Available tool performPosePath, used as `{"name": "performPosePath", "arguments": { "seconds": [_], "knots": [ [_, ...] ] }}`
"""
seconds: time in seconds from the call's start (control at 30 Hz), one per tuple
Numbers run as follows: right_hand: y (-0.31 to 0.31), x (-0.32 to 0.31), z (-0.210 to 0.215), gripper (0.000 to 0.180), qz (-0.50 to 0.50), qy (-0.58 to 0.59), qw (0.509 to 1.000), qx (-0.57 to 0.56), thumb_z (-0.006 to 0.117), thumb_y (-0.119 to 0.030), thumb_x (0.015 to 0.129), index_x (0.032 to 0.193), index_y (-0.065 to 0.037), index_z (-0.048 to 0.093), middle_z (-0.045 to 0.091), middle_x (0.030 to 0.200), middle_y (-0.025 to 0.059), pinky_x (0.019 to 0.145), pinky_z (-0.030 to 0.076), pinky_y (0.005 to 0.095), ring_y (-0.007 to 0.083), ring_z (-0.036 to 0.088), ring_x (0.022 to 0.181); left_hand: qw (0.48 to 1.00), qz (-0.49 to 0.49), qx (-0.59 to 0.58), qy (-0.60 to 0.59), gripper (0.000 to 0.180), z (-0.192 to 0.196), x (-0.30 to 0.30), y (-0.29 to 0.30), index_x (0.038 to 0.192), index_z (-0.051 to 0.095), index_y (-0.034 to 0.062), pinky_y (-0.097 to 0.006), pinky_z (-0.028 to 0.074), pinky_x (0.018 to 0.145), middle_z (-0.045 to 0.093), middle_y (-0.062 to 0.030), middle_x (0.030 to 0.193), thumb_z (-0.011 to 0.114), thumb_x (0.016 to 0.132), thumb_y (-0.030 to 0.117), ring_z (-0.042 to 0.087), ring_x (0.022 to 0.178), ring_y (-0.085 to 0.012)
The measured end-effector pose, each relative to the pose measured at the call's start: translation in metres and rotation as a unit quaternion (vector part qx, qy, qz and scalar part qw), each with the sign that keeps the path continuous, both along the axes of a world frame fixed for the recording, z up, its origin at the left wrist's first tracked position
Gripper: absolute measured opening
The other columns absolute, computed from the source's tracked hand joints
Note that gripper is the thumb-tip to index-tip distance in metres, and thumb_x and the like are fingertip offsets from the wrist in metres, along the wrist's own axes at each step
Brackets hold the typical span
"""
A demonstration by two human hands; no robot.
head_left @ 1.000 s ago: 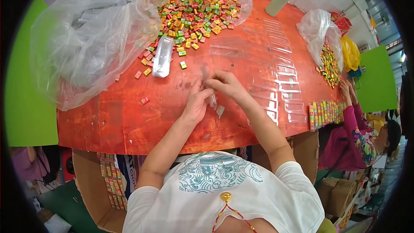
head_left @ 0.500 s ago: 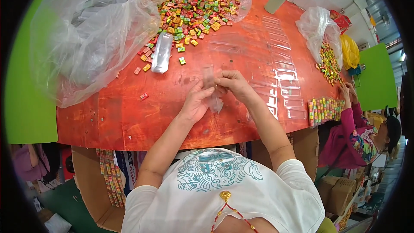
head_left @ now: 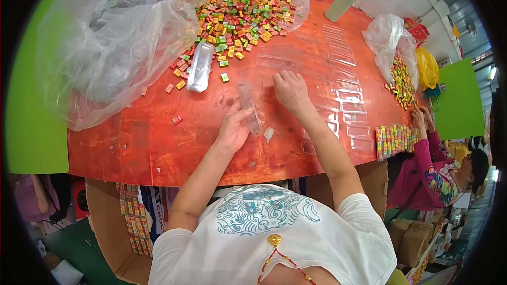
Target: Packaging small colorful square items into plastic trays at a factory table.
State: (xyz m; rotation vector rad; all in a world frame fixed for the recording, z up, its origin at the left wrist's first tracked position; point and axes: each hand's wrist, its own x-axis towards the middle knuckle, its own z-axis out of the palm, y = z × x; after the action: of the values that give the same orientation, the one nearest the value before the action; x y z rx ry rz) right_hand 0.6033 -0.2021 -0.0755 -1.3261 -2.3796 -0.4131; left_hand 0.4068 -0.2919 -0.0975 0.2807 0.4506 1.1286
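Change: half a second ago both hands were together over the clear piece near the table's front; now the right hand (head_left: 289, 91) has gone out farther across the table, away from the left hand (head_left: 235, 126).
Left hand: lies palm-down on the round orange-red table (head_left: 127, 142), fingers curled loosely around the near end of a narrow clear plastic tray (head_left: 250, 108), which it holds against the table top.
Clear tray: points away from the person, between the two hands, its far end free.
Right hand: flat on the table, fingers spread wide and gripping nothing, fingertips at the edge of loose clear plastic trays (head_left: 288, 59) lying flat there; whether it touches one I cannot tell.
Small clear scrap (head_left: 269, 134): on the table just right of the left hand.
Candy heap (head_left: 240, 13): small wrapped blocks in red, green, yellow and orange, piled at the far side, partly inside a large crumpled clear plastic bag (head_left: 116, 47); a few strays lie nearer, one red piece (head_left: 177, 120) well left of the left hand.
Closed clear case (head_left: 200, 66): at the heap's near edge.
Row of clear trays (head_left: 346, 95): laid along the right side of the table.
Another person (head_left: 438, 171): in a magenta top at the right edge, hands by a block of filled candy rows (head_left: 396, 140).
Pale green bottle (head_left: 343, 1): upright at the far rim.
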Motion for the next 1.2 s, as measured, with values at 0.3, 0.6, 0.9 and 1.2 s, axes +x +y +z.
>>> {"name": "performPosePath", "arguments": {
  "seconds": [0.3, 0.6, 0.9, 1.2],
  "knots": [
    [-0.038, -0.027, 0.015, 0.016, 0.081, 0.368, 0.829, -0.413, 0.061, -0.018, 0.087, 0.089, -0.002, 0.063, 0.061, 0.077, 0.0046, 0.062, 0.046, 0.0291, 0.0125, 0.057, 0.068, 0.995, 0.012, 0.052, 0.086, 0.043, 0.003, 0.009, -0.008, 0.128, 0.047, 0.0087, -0.032, 0.054, 0.076, 0.057, -0.0053, 0.107, 0.058, 0.088, 0.002, 0.062, 0.091, -0.0161],
    [-0.056, -0.019, 0.027, 0.011, 0.103, 0.534, 0.609, -0.578, 0.063, -0.012, 0.089, 0.086, -0.002, 0.063, 0.059, 0.076, -0.0017, 0.063, 0.042, 0.0229, 0.0046, 0.051, 0.069, 0.994, -0.007, 0.079, 0.07, 0.042, 0.015, 0.016, -0.016, 0.129, 0.045, 0.0043, -0.034, 0.055, 0.077, 0.057, -0.0053, 0.11, 0.058, 0.088, 0.003, 0.06, 0.098, -0.0157],
    [-0.05, 0.003, 0.031, 0.007, 0.013, 0.136, 0.99, 0.037, 0.063, -0.011, 0.083, 0.077, -0.007, 0.06, 0.056, 0.072, 0.0065, 0.057, 0.044, 0.0341, 0.0215, 0.058, 0.066, 0.999, 0.039, 0.003, 0.012, 0.025, -0.017, -0.01, -0.014, 0.116, 0.053, 0.0048, -0.042, 0.056, 0.077, 0.062, -0.0104, 0.104, 0.056, 0.091, 0.007, 0.065, 0.091, -0.0264],
    [-0.056, -0.005, 0.006, 0.014, 0.007, 0.188, 0.972, -0.143, 0.06, -0.017, 0.086, 0.086, -0.004, 0.065, 0.062, 0.079, 0.0083, 0.064, 0.049, 0.0392, 0.0258, 0.063, 0.072, 0.996, 0.039, 0.026, 0.082, 0.035, 0.002, 0.008, -0.023, 0.122, 0.048, 0.007, -0.033, 0.053, 0.076, 0.059, -0.0052, 0.102, 0.057, 0.089, 0.004, 0.063, 0.09, -0.0158]
  ]
}}
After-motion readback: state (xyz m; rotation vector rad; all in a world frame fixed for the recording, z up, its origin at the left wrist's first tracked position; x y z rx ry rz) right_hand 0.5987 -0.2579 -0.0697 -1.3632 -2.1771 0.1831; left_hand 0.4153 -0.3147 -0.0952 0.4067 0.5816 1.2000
